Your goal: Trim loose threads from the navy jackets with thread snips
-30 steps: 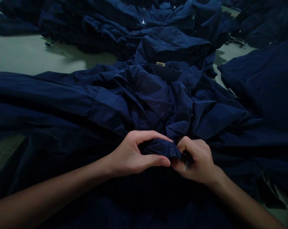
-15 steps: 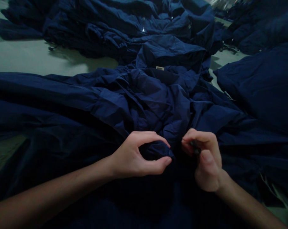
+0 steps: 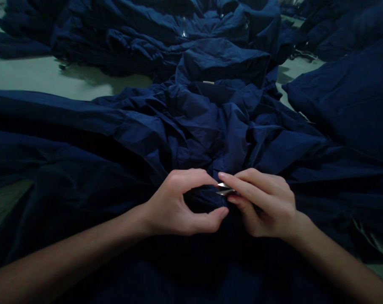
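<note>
A dark blue jacket (image 3: 197, 122) lies crumpled in front of me, a small pale label (image 3: 208, 82) at its neck. My left hand (image 3: 186, 204) curves around a bunched edge of its cloth, the thumb and index finger stretching it between them. In my right hand (image 3: 264, 200) is a pair of thread snips (image 3: 225, 190). Their two bright blades stand apart and point left, at the cloth by my left fingertips. The handles are hidden inside my right fingers. Below the hands the cloth is too dark to make out.
More dark blue garments (image 3: 140, 33) are heaped at the back of the pale table (image 3: 83, 82). Another blue garment (image 3: 346, 97) lies to the right. Loose pale strips or threads (image 3: 373, 240) show at the lower right.
My right hand has turned over and moved left, bringing the snips' blades into sight at the held cloth edge. The left hand keeps nearly the same place and grip.
</note>
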Demonstrator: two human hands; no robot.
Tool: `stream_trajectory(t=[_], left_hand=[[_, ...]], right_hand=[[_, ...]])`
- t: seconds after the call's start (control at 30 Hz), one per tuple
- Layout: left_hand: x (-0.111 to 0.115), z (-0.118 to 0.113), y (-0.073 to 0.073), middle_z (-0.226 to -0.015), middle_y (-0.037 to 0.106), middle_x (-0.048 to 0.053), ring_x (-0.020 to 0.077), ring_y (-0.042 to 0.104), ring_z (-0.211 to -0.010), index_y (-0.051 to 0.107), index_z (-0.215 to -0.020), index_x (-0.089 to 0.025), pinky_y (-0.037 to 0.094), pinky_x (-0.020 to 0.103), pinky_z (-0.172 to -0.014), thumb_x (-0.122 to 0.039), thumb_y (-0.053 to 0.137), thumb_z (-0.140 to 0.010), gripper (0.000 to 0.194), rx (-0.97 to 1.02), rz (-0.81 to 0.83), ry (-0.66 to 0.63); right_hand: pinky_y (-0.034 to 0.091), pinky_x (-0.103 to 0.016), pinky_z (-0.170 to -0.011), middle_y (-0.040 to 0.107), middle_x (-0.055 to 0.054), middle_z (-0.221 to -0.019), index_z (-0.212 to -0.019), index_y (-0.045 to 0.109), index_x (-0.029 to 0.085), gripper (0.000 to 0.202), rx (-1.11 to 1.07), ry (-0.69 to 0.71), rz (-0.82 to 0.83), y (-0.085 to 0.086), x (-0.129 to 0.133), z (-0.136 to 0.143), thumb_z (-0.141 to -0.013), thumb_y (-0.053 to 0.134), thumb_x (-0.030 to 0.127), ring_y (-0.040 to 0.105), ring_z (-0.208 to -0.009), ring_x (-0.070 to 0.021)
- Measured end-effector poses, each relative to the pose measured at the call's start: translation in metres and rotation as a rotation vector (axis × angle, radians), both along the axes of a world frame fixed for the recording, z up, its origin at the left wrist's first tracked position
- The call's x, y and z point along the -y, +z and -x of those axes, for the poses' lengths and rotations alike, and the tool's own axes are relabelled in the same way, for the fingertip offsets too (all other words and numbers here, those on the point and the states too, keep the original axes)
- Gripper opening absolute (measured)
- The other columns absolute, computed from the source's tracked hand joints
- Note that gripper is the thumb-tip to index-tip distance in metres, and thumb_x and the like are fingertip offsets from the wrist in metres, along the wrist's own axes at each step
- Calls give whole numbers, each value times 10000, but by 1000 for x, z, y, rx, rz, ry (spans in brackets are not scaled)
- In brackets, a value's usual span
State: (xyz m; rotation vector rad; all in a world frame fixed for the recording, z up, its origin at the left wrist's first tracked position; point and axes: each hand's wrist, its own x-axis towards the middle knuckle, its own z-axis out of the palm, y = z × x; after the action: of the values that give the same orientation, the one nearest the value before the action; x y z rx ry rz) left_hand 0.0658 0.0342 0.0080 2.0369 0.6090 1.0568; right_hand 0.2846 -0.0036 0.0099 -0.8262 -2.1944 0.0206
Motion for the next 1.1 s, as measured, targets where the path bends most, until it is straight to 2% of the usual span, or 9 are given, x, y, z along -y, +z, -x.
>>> stream_trajectory(t=[0.23,0.33,0.43,0.7,0.8,0.9,0.97,1.1], left_hand=[[-1,0,-3,-717,732,-9,110,646,-602,715,-819,-154,510,208,-590,-161,845,-726,160,-4,-47,-16],[-1,0,-7,-749,749,5,120,662,-632,721,-866,-144,516,219,-613,-165,854,-741,184,13,-87,-31],[-1,0,-9,-766,764,0,129,671,-642,728,-913,-158,533,235,-640,-178,866,-749,216,11,-124,-33],[-2,2,-5,-779,743,9,112,645,-641,755,-955,-135,529,212,-619,-166,874,-755,235,-31,-66,-46],[-2,2,-4,-801,738,6,102,644,-641,755,-980,-138,520,199,-607,-160,867,-767,241,-49,-37,-50],[-2,3,-5,-846,758,28,114,679,-698,745,-1014,-123,537,201,-654,-151,839,-786,249,-39,-44,-65],[-2,3,-6,-851,760,43,119,688,-726,740,-1027,-97,536,196,-674,-126,816,-784,257,-16,-60,-72],[-1,3,-6,-809,729,27,79,633,-665,751,-1009,-63,489,160,-632,-74,795,-770,244,-27,-45,-73]], right_hand=[[555,-271,-607,734,-85,-907,-1324,703,126,327,-5,-17,-4,-2,1,1,-1017,590,142,693,-766,-166],[562,-269,-622,736,-102,-924,-1302,702,85,303,-5,-25,1,-2,2,2,-1021,596,130,693,-782,-165],[575,-256,-631,738,-92,-947,-1334,689,105,321,-24,-51,15,-2,2,4,-1029,591,133,697,-785,-156],[586,-247,-672,727,-88,-1021,-1372,650,145,358,-103,-78,87,-1,2,3,-1024,574,110,683,-815,-150],[542,-258,-599,682,-72,-934,-1333,635,151,304,-201,-76,168,1,4,3,-1044,547,184,625,-729,-143],[472,-227,-521,641,-22,-831,-1252,641,151,271,-251,-12,235,3,5,7,-1008,659,268,567,-641,-115],[460,-196,-523,647,-1,-810,-1179,660,143,222,-222,11,248,3,5,9,-976,715,214,555,-621,-87],[459,-157,-572,681,2,-817,-1021,676,133,108,-205,27,262,1,5,10,-940,691,63,573,-645,-56]])
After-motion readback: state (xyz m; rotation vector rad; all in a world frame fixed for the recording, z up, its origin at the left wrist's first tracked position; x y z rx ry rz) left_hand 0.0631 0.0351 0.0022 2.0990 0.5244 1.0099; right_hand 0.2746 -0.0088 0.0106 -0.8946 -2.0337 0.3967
